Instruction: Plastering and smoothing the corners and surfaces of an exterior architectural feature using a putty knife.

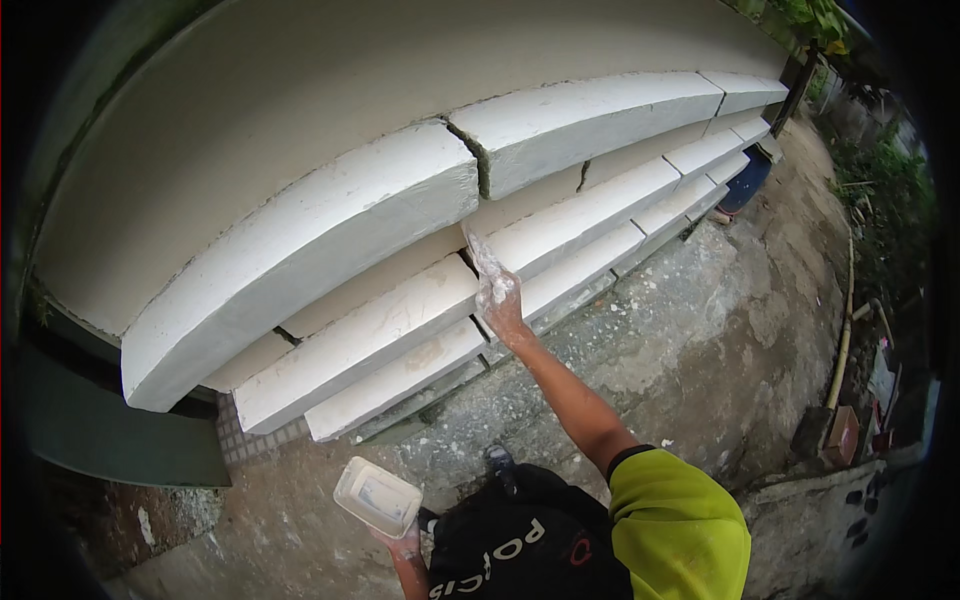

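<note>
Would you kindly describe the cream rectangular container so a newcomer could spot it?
Find the long white stepped ledges, then look below them, left of centre. The person's bare left hand holds the cream rectangular container. Unlike the ledges, it is small and hollow.

a blue barrel [744,187], bamboo pole [843,350], reddish box [843,432] and plants [888,190] are at right.
</note>
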Action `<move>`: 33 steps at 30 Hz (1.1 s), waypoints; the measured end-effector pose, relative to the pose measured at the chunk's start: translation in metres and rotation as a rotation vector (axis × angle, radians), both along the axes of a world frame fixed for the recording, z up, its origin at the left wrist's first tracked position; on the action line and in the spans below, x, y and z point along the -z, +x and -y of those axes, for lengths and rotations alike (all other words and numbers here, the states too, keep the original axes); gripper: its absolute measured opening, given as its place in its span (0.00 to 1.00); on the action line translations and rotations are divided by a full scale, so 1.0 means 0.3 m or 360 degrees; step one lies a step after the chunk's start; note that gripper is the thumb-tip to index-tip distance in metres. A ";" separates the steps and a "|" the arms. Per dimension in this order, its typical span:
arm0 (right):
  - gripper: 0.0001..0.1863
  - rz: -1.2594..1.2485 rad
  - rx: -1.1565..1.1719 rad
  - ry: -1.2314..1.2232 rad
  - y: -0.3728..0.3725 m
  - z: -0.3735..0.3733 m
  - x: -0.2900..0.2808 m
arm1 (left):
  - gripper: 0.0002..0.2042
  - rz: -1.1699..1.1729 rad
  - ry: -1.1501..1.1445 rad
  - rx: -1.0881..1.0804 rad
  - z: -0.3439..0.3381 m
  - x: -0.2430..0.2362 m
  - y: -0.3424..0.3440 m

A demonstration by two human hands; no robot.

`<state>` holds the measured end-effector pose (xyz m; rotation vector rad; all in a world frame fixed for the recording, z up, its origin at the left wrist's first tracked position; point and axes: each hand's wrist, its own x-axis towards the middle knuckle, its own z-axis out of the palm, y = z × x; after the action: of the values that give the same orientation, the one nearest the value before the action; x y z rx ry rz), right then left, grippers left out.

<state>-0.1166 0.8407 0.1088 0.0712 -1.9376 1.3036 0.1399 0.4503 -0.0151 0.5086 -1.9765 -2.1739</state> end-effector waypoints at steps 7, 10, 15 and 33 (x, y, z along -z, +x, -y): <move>0.18 -0.0142 0.0789 -0.0291 0.028 -0.322 -0.206 | 0.24 -0.0148 -0.0734 0.0232 0.092 0.076 0.032; 0.21 -0.0155 0.0890 -0.0403 -0.003 -0.386 -0.269 | 0.26 -0.0286 -0.0242 0.0030 0.047 0.041 0.024; 0.23 0.0250 0.0899 0.0070 -0.031 -0.326 -0.198 | 0.25 -0.0240 -0.0433 0.0115 0.052 0.098 0.042; 0.26 0.0142 0.1141 0.0066 0.068 -0.659 -0.303 | 0.23 -0.0259 -0.0353 0.0075 0.003 -0.071 0.015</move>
<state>-0.0963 1.0383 0.1996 -0.6156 -1.8062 0.7898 0.1443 0.4494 0.0063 0.2463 -2.1222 -1.9194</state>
